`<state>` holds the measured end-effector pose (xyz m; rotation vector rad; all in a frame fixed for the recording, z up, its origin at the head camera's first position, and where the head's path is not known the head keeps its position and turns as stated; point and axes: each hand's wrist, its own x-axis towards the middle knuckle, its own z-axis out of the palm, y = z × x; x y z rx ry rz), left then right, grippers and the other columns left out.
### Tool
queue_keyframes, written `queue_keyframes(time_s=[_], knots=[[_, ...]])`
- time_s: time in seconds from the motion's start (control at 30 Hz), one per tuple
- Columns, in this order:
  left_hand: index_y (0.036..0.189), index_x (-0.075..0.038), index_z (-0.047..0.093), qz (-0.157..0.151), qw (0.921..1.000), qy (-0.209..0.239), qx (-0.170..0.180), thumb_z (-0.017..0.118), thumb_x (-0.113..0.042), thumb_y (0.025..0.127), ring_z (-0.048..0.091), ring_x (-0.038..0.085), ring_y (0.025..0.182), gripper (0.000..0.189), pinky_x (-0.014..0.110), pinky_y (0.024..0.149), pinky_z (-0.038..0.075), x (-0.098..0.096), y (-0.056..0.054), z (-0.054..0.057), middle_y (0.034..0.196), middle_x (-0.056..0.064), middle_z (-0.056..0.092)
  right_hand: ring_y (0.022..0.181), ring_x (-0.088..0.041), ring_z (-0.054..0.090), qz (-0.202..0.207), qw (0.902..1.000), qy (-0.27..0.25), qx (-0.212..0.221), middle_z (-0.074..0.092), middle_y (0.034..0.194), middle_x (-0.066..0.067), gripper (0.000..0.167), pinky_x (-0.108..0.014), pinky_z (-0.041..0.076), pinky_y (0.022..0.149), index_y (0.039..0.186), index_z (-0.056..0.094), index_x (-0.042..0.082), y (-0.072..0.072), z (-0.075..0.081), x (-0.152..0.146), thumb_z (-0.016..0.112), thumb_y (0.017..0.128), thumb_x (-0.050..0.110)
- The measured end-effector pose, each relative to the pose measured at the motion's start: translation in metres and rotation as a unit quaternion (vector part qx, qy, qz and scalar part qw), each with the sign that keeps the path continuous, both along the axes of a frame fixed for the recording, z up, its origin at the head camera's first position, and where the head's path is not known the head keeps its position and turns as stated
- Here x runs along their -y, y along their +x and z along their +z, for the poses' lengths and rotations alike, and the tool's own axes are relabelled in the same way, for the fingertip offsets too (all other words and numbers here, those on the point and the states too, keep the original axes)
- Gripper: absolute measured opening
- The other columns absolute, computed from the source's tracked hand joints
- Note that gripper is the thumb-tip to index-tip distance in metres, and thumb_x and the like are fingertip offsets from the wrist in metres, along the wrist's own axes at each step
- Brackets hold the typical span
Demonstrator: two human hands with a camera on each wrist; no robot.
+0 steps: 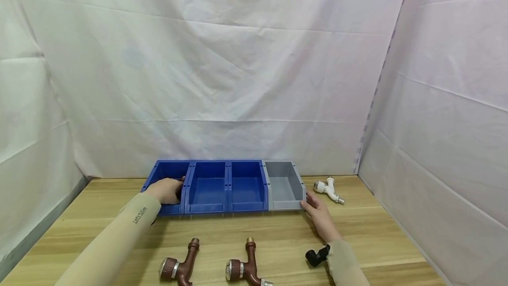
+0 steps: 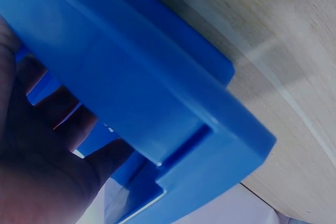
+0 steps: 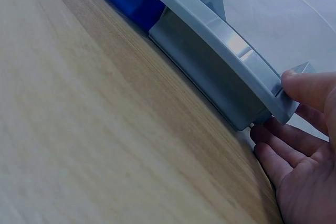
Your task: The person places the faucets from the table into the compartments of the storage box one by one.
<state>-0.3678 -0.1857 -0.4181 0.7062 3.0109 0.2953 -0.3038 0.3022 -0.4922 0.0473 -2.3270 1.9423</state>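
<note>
Head view bright, diffuse, soft shadow on tabletop (image 1: 238, 224). Wrist views bluish, softer: left fingers (image 2: 107, 158) dark, backlit; glare on gray bin (image 3: 210, 74).

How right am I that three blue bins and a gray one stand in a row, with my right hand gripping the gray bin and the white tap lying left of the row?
One part is wrong: the white tap lies right of the row, as the head view shows. Three blue bins, the gray bin and your right hand gripping it are correct.
</note>
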Motion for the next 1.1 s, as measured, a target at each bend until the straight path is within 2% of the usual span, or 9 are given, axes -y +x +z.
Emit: queue_keyframes(time_s=[0.23, 0.33, 0.43, 0.53, 0.63, 0.73, 0.8, 0.93, 1.1], knots=[[0.086, -0.013, 0.066, 0.009, 0.9999, -0.012, -0.001, 0.072, -0.006, 0.080, 0.061, 0.023, 0.075, 0.011, 0.038, 0.061, 0.043, 0.002, 0.007, 0.005, 0.087, 0.005, 0.067, 0.135, -0.033, 0.038, -0.001, 1.0000, 0.001, -0.005, 0.039, 0.147, -0.025, 0.054, -0.041, 0.034, 0.106, 0.149, 0.034, 0.001, 0.000, 0.000, 0.005, 0.054, 0.101, 0.015], [0.081, -0.011, 0.063, 0.014, 0.9998, -0.012, 0.010, 0.073, -0.005, 0.079, 0.054, 0.018, 0.066, 0.012, 0.035, 0.058, 0.039, 0.004, 0.009, 0.008, 0.074, 0.001, 0.060, 0.134, -0.034, 0.039, 0.003, 1.0000, 0.005, -0.008, 0.040, 0.146, -0.025, 0.054, -0.041, 0.034, 0.107, 0.148, 0.035, 0.001, 0.001, 0.000, 0.007, 0.054, 0.100, 0.015], [0.085, -0.009, 0.062, 0.021, 0.9994, -0.006, 0.026, 0.074, -0.008, 0.078, 0.046, 0.015, 0.061, 0.014, 0.033, 0.057, 0.035, 0.005, 0.010, 0.012, 0.066, -0.001, 0.049, 0.133, -0.033, 0.039, -0.002, 0.9999, 0.011, -0.007, 0.040, 0.146, -0.025, 0.054, -0.042, 0.036, 0.106, 0.148, 0.036, 0.002, 0.002, 0.001, 0.007, 0.055, 0.100, 0.016], [0.100, -0.005, 0.066, 0.023, 0.9991, 0.001, 0.034, 0.078, -0.016, 0.078, 0.048, 0.018, 0.067, 0.027, 0.036, 0.060, 0.037, 0.004, 0.011, 0.020, 0.074, 0.002, 0.054, 0.133, -0.033, 0.039, -0.010, 0.9998, 0.019, -0.005, 0.041, 0.146, -0.024, 0.054, -0.043, 0.037, 0.105, 0.148, 0.036, 0.002, 0.002, 0.001, 0.004, 0.056, 0.100, 0.017], [0.115, -0.006, 0.067, 0.023, 0.9994, -0.002, 0.027, 0.080, -0.026, 0.078, 0.059, 0.026, 0.087, 0.044, 0.042, 0.070, 0.046, 0.003, 0.013, 0.027, 0.098, 0.008, 0.065, 0.133, -0.034, 0.039, -0.012, 0.9996, 0.023, -0.008, 0.041, 0.146, -0.025, 0.055, -0.043, 0.037, 0.105, 0.148, 0.036, 0.002, 0.003, 0.001, 0.000, 0.056, 0.100, 0.017], [0.121, -0.008, 0.067, 0.014, 0.9998, -0.006, 0.011, 0.080, -0.031, 0.080, 0.058, 0.036, 0.108, 0.049, 0.051, 0.083, 0.049, 0.001, 0.013, 0.034, 0.118, 0.013, 0.064, 0.133, -0.035, 0.039, -0.009, 0.9995, 0.029, -0.013, 0.040, 0.146, -0.025, 0.056, -0.040, 0.037, 0.105, 0.148, 0.035, 0.001, 0.004, 0.001, -0.005, 0.056, 0.100, 0.019], [0.122, -0.009, 0.067, 0.013, 0.9999, -0.004, 0.005, 0.078, -0.032, 0.082, 0.056, 0.039, 0.113, 0.048, 0.055, 0.088, 0.047, 0.000, 0.014, 0.038, 0.121, 0.015, 0.063, 0.133, -0.034, 0.039, -0.010, 0.9994, 0.031, -0.014, 0.040, 0.146, -0.025, 0.056, -0.036, 0.039, 0.104, 0.148, 0.035, 0.000, 0.004, 0.000, -0.007, 0.056, 0.100, 0.020], [0.123, -0.008, 0.066, 0.011, 0.9999, 0.002, -0.005, 0.075, -0.032, 0.085, 0.054, 0.041, 0.116, 0.046, 0.057, 0.091, 0.045, -0.003, 0.019, 0.046, 0.124, 0.017, 0.061, 0.133, -0.032, 0.039, -0.010, 0.9993, 0.034, -0.012, 0.041, 0.146, -0.024, 0.057, -0.029, 0.039, 0.101, 0.149, 0.034, 0.002, 0.002, -0.002, -0.011, 0.056, 0.100, 0.021], [0.125, -0.008, 0.065, 0.001, 0.9995, 0.004, -0.033, 0.073, -0.030, 0.087, 0.054, 0.040, 0.116, 0.044, 0.057, 0.092, 0.045, -0.001, 0.027, 0.055, 0.125, 0.017, 0.061, 0.132, -0.030, 0.039, -0.017, 0.9993, 0.034, -0.005, 0.041, 0.146, -0.023, 0.057, -0.032, 0.039, 0.102, 0.149, 0.035, 0.003, -0.001, -0.004, -0.012, 0.057, 0.099, 0.021]])
